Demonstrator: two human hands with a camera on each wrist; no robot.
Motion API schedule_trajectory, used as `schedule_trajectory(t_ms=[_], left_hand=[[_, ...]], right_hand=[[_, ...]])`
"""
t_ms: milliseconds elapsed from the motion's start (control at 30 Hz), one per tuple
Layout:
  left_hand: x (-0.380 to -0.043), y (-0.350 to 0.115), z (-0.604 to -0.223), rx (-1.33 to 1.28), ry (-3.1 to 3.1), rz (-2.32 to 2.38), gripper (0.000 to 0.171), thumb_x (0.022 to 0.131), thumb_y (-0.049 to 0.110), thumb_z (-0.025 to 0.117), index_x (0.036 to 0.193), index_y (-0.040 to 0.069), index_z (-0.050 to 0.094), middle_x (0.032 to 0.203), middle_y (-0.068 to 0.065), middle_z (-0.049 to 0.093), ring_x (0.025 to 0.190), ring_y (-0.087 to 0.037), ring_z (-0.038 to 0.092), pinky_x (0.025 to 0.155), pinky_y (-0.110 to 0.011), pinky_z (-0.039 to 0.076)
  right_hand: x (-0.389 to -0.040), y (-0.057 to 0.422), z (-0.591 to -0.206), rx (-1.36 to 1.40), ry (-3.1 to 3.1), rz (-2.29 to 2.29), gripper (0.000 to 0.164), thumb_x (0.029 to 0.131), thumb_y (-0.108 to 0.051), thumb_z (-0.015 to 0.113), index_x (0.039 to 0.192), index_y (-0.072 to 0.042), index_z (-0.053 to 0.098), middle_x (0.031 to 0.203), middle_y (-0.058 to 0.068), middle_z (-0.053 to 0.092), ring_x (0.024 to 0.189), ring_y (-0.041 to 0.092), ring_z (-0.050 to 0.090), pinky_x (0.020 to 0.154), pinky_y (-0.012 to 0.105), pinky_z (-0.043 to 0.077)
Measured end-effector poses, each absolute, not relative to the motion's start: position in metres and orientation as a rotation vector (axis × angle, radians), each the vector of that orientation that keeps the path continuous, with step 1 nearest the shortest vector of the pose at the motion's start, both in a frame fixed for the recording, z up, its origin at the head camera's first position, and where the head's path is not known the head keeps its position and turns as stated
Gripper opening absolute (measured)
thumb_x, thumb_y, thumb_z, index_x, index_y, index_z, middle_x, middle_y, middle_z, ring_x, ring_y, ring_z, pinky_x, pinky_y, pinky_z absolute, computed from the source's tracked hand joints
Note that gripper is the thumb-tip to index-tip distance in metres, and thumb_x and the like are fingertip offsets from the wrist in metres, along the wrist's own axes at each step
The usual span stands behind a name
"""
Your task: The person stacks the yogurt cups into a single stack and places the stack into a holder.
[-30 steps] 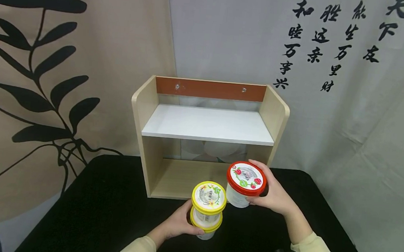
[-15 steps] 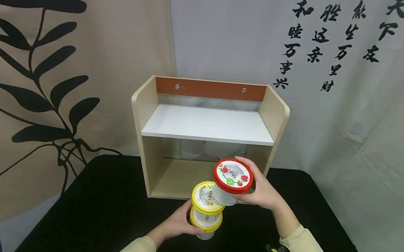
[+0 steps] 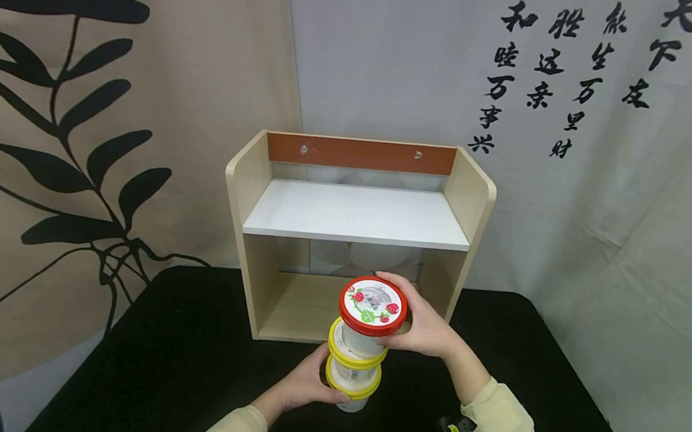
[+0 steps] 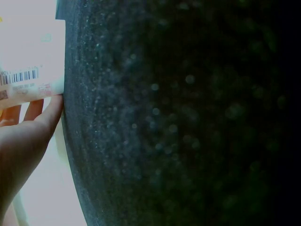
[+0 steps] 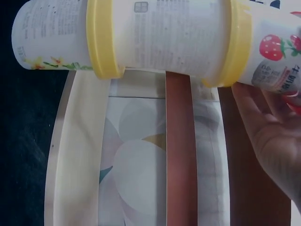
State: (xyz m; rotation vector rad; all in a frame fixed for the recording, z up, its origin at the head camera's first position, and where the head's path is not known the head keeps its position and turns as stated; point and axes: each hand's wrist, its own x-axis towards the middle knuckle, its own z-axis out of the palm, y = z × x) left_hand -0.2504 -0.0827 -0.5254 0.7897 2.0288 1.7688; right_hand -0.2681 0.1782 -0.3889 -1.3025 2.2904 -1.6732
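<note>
In the head view, a round white plastic tub with a red, strawberry-printed lid (image 3: 373,305) is held by the right hand (image 3: 421,325) just below the centre of the frame, thumb and fingers curled round its side. Directly beneath it, a white plastic tub with a yellow lid (image 3: 354,363) is stacked on a second white yellow-lidded tub (image 3: 355,393), which is gripped from the left by the left hand (image 3: 307,382). A pale wooden shelf unit (image 3: 355,239) is seen behind them at centre, on a black table (image 3: 184,366).

In the left wrist view, the second tub's barcoded side is held at upper left, above the left hand.

In the right wrist view, the three tubs are seen sideways across the top, the strawberry tub being held at right.
</note>
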Motion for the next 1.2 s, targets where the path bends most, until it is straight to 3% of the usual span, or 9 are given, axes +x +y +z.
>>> schedule_trajectory(t_ms=[467, 1200], left_hand=[[-0.249, -0.083, -0.525, 0.789, 2.046, 1.763, 0.082, 0.08, 0.019, 0.083, 0.146, 0.019, 0.034, 0.135, -0.004, 0.051, 0.124, -0.025, 0.05, 0.105, -0.051, 0.039], [-0.252, -0.083, -0.528, 0.81, 2.025, 1.783, 0.081, 0.08, 0.018, 0.083, 0.145, 0.018, 0.036, 0.136, -0.005, 0.051, 0.124, -0.026, 0.051, 0.104, -0.05, 0.04]], right_hand=[[-0.269, 0.169, -0.39, -1.271, 2.321, -1.643, 0.093, 0.079, -0.012, 0.081, 0.153, -0.016, 0.027, 0.143, 0.01, 0.043, 0.124, 0.03, 0.046, 0.095, 0.041, 0.051], [-0.269, 0.166, -0.395, -1.254, 2.288, -1.693, 0.094, 0.081, -0.013, 0.08, 0.155, -0.016, 0.023, 0.143, 0.009, 0.043, 0.125, 0.028, 0.048, 0.098, 0.041, 0.049]])
